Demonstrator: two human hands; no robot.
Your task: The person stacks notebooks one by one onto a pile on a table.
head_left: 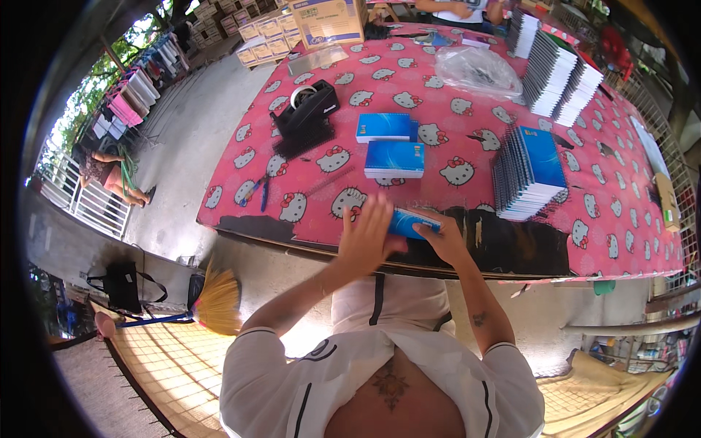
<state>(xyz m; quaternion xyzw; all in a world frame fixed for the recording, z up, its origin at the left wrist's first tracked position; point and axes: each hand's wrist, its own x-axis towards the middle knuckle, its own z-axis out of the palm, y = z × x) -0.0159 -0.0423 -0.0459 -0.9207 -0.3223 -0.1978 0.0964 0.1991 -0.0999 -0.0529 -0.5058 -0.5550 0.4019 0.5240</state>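
Observation:
At the table's near edge my right hand [444, 239] grips a small blue-covered notebook [410, 222], its thumb lying on the cover. My left hand [367, 232] is held flat with fingers stretched out, beside the notebook's left end. It is slightly blurred, and whether it touches the notebook I cannot tell. Just beyond stand two short piles of blue notebooks [394, 162]. To the right is a taller stack of spiral-bound blue notebooks [537, 168]. Pliers with blue handles [255, 193] lie to the left, and a thin wire coil [331, 180] rests nearer the middle.
The table has a pink patterned cover [456, 173], torn to black along the front edge. A black tape dispenser [310, 106] sits by dark binding coils [304, 139]. Plastic bag [478, 71], tall notebook stacks [551, 73] and carton [328, 22] stand farther back. Another person [460, 10] is opposite.

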